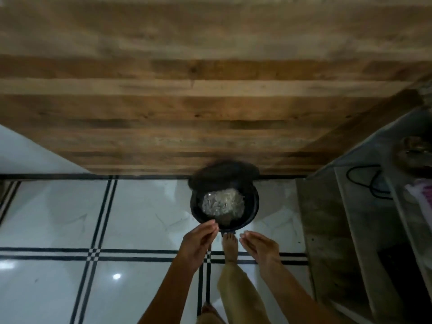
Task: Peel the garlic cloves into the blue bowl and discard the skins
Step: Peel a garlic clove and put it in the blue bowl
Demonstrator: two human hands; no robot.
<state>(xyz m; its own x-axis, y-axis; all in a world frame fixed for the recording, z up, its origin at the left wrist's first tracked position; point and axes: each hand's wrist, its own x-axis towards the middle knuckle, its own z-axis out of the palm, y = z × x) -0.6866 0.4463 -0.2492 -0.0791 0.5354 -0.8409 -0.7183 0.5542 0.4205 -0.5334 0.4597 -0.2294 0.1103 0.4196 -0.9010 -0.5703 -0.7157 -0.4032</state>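
A round black pedal bin stands on the floor against a wooden panel, its lid tipped up. A pale grey heap of waste lies inside. My left hand hovers at the bin's near rim, its fingertips drawn together over the opening; nothing shows between them. My right hand hangs just to the right of the rim, fingers straight, palm facing left, holding nothing. My bare foot rests at the bin's front base. No garlic and no blue bowl are in view.
A wooden plank panel fills the upper view. The floor is glossy white tile with black lines. At the right stands a concrete-and-glass stand with a black cable on it.
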